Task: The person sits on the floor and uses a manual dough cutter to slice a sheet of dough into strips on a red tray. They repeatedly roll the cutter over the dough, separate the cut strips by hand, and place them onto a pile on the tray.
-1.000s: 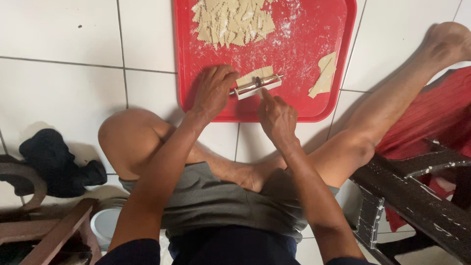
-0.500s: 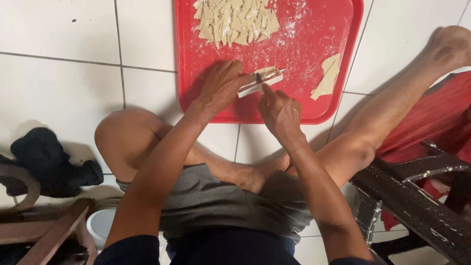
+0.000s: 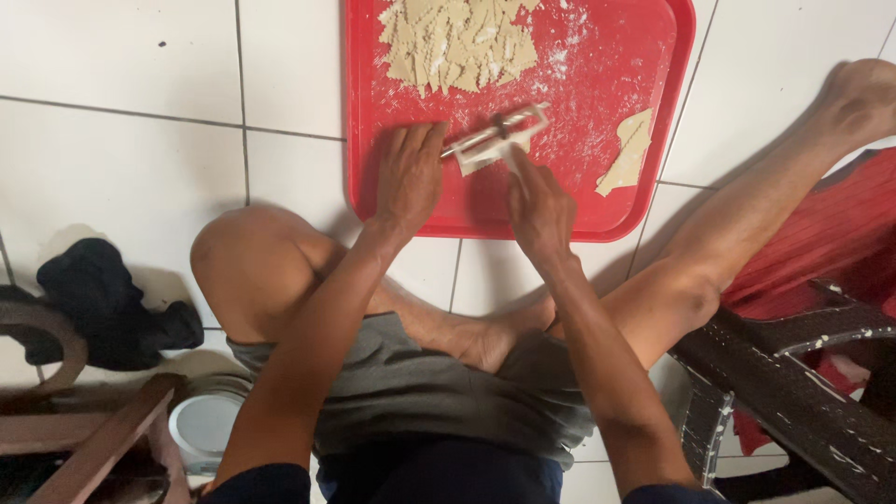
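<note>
- Left hand (image 3: 409, 177) presses flat, fingers together, steadying a dough strip (image 3: 490, 149) on the floured red tray (image 3: 644, 201).
- Right hand (image 3: 539, 207) pinches a white roller cutter (image 3: 497, 133) across the strip.
- Cut dough pieces (image 3: 459, 42) are piled at the far end, clear of the cutting spot.

I see bare floured room mid red tray (image 3: 373, 112), cut dough pile (image 3: 457, 42) blocking its far end, dough scrap (image 3: 627, 154) crowding its right rim.

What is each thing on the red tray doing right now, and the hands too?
Red tray: flat on floor, floury.
Cut dough pile: heaped at far end.
Dough strip: flat, under cutter.
Cutter: on strip.
Dough scrap: lying alone.
Left hand: pressing the strip's end.
Right hand: holding cutter.
</note>
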